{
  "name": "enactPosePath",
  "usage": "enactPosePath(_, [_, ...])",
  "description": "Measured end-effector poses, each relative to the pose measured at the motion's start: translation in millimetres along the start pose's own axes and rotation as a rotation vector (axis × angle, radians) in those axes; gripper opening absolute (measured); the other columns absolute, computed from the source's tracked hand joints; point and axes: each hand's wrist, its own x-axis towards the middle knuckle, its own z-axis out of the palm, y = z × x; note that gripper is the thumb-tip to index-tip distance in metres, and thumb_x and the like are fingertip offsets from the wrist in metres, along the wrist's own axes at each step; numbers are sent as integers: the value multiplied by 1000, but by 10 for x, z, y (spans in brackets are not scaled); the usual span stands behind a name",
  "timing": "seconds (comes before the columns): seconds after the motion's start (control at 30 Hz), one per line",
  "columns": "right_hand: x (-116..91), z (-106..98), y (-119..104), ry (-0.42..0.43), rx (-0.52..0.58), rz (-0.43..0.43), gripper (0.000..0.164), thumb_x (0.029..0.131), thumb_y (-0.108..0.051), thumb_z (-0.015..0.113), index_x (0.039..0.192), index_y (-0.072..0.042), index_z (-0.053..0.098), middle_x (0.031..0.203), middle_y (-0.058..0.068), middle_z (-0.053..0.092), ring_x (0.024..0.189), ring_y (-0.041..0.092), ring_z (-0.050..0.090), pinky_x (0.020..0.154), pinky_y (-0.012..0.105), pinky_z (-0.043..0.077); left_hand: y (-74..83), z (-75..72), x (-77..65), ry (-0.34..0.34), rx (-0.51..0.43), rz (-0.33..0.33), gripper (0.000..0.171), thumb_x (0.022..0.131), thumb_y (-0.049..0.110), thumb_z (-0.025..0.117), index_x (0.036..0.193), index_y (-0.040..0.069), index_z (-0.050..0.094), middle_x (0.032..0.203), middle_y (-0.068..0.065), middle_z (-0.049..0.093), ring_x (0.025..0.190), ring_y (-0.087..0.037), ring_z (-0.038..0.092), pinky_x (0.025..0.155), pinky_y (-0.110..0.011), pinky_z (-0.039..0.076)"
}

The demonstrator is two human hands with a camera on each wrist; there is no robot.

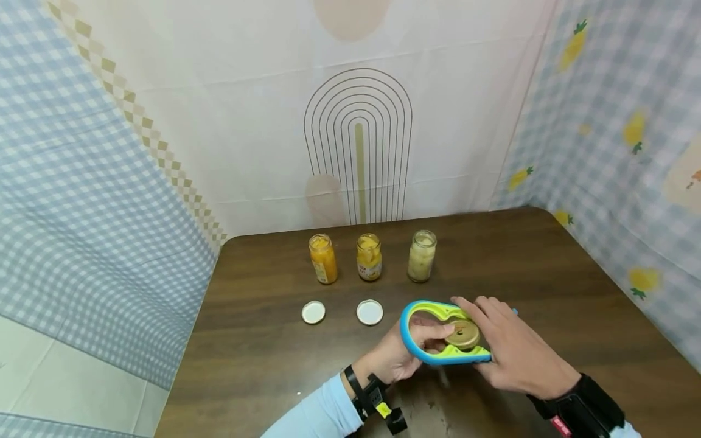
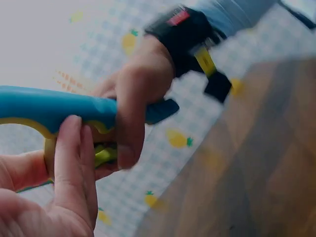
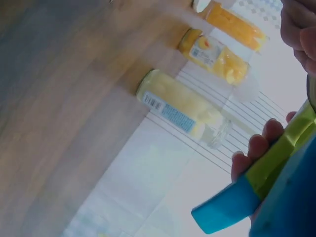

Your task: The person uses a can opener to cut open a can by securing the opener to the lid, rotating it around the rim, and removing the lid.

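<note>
My right hand grips the handles of a blue and lime-green jar opener, held above the front right of the table. Between the opener's toothed arms sits a round gold lid. My left hand pinches this lid, with its thumb on top and fingers reaching underneath. Seen from the left wrist, straight left fingers lie against the blue opener. In the right wrist view, the right fingertips curl round the green inner side of the opener. No jar shows under the lid.
Three lidless glass jars stand in a row at the back: an orange one, a yellow one and a pale one. Two white lids lie before the left and middle jars. Cloth-covered walls border the brown table.
</note>
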Motion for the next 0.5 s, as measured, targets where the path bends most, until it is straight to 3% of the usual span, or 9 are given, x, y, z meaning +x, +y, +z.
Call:
enactPosePath(0.17, [-4,47,13,11,-36,-11,85,71,-21,76,150,-15,46,107,-7,54,88,9,40,77,34,33,-67,-74,6,-18,-105,-71,24,104,4,56,119,-9,69,95,-3,78,85,-11,72,74,-20,59])
enactPosePath(0.23, [-14,52,17,27,-40,-12,88,67,-17,74,150,-14,46,105,-6,53,87,10,39,76,35,31,-107,-87,4,42,-147,-110,23,103,1,54,117,-9,68,93,-4,77,84,-10,72,73,-19,59])
enactPosePath(0.3, [-12,32,14,49,-46,-3,93,62,-15,72,151,-14,45,103,-5,52,86,11,38,75,35,29,-146,-89,-7,156,-161,-124,17,101,0,58,111,-9,69,91,-7,75,78,-11,73,68,-20,60])
enactPosePath(0.4, [29,-17,22,75,-45,16,97,56,-13,68,151,-14,45,103,-5,51,86,13,38,75,36,29,-164,-83,-11,280,-120,-69,10,97,-1,65,104,-8,68,95,-13,73,74,-17,74,62,-27,63])
enactPosePath(0.5, [73,-55,24,75,-13,39,96,58,-12,67,151,-13,44,103,-6,50,88,11,39,78,35,29,-137,-84,-1,272,65,51,20,95,1,70,110,-11,68,106,-23,71,76,-30,76,63,-37,65])
